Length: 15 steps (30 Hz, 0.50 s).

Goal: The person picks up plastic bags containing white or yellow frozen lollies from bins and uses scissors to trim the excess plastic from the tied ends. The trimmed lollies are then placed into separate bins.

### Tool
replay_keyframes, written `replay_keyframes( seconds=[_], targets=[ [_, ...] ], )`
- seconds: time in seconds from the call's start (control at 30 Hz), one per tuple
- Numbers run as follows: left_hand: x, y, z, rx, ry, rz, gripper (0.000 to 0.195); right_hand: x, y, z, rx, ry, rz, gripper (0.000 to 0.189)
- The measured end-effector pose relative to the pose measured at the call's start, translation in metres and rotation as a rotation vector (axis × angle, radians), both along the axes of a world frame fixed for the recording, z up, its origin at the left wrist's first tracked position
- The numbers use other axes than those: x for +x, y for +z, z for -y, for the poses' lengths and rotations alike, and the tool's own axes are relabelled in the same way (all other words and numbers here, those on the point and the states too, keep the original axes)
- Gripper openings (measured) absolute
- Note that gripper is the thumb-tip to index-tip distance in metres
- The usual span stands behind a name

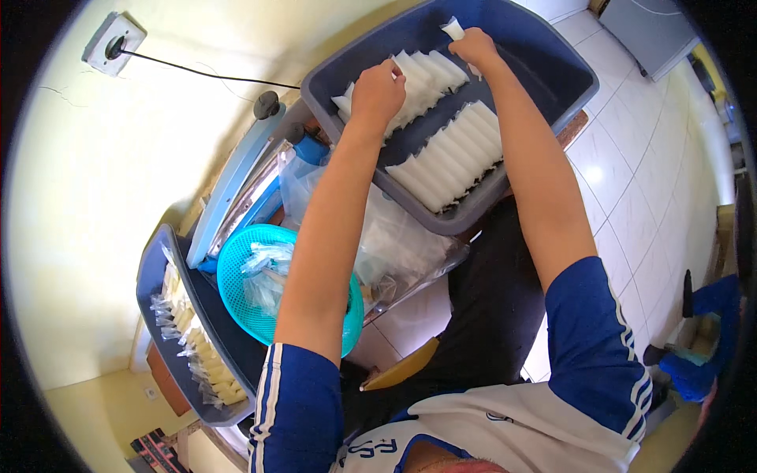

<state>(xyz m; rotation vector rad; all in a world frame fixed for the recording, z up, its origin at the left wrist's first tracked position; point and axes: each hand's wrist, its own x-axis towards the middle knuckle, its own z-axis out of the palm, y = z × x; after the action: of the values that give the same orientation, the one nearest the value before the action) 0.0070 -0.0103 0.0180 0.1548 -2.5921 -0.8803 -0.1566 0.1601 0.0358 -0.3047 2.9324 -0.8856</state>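
Note:
A grey-blue plastic tub (547,74) stands before me with slim, white-filled clear plastic packets laid in two rows. The far row (423,77) runs beneath and beside my left hand (378,91). That hand has its fingers curled over the row's left part, and whether it grips a packet is hidden. My right hand (476,50) is closed around a single white packet (453,29), held above the tub's far middle, just right of the far row's end. Closer to me, the near row (449,156) lies side by side along the tub's near wall.
Left of my legs sit a turquoise mesh basket (233,284) with plastic bags and a blue long-armed device, possibly a bag sealer (236,183). Another tub (207,319) holds yellowish packets. A black cord (207,73) runs from the wall socket (114,44) behind the first tub.

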Motion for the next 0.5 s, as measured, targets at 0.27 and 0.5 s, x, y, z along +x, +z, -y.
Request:
replay_keyframes(
  seconds=[0.27, 0.5],
  targets=[
    [-0.007, 0.002, -0.004, -0.067, -0.015, 0.015, 0.017, -0.025, -0.053, -0.009, 0.146, 0.085, 0.016, 0.032],
    [-0.007, 0.000, -0.004, -0.112, 0.015, 0.061, 0.016, -0.031, -0.064, -0.003, 0.198, 0.115, 0.148, 0.034]
  ],
)
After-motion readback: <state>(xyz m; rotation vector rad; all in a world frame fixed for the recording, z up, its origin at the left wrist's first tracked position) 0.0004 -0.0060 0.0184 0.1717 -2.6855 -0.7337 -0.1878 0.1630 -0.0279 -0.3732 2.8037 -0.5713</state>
